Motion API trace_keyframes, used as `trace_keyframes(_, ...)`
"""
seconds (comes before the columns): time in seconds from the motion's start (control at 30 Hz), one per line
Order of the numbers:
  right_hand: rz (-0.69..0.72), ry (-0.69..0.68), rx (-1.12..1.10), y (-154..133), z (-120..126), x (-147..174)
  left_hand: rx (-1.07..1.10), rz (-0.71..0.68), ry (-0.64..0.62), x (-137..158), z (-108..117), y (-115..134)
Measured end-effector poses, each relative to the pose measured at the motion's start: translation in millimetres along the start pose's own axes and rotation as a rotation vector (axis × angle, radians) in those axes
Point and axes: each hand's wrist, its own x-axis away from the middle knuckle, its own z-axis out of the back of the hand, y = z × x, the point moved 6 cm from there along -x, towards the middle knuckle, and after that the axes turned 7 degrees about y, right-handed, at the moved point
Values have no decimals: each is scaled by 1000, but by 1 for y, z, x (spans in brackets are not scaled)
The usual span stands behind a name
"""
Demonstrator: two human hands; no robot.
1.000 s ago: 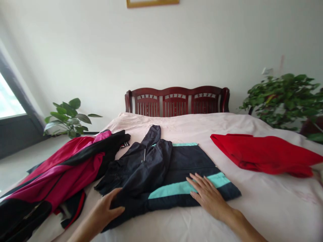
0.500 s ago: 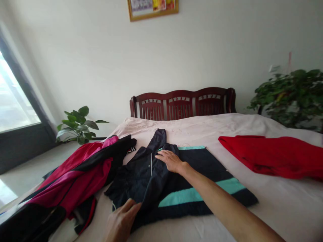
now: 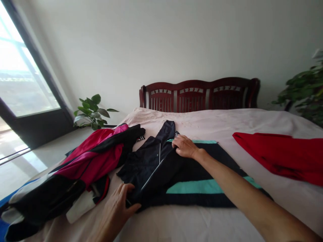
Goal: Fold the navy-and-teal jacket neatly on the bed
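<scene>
A dark navy jacket (image 3: 202,168) with teal bands and white piping lies on the bed, partly folded over itself. One of its sleeves (image 3: 166,131) points toward the headboard. My right hand (image 3: 185,147) is closed on the other sleeve near its cuff, holding it slightly raised over the jacket body. At the jacket's near left edge, my left hand (image 3: 119,203) has its thumb and fingers apart around the fabric, touching it. My right forearm covers part of the lower teal band.
A heap of pink, black and white clothes (image 3: 98,164) lies to the left. Folded red cloth (image 3: 275,151) rests on the right. The pale bed sheet (image 3: 202,223) spreads beneath, with a dark wooden headboard (image 3: 190,95) behind. Leafy plants (image 3: 92,111) stand at both sides.
My right hand has gone from resting on the sleeve to gripping it and has lifted it rightward. The left hand's fingers have spread. The camera view has turned left.
</scene>
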Motion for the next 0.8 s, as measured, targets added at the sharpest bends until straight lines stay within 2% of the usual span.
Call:
trace_keyframes(0.2, 19, 149, 160, 1, 45, 8, -187, -102, -7, 5, -8, 22)
trace_keyframes(0.3, 61, 154, 222, 0, 55, 14, -283, -53, -87, 2, -13, 19)
trace_keyframes(0.4, 136, 97, 211, 1, 59, 29, -372, 13, -168, -3, -16, 13)
trace_keyframes(0.6, 138, -107, 42, 7, 56, 85, -472, 81, -243, -11, -21, 14)
trace_keyframes(0.73, 122, -152, -46, 13, 38, 125, -515, 95, -257, -14, -25, 12)
trace_keyframes(0.8, 68, -186, -52, 22, 27, 138, -520, 107, -262, -15, -25, 10)
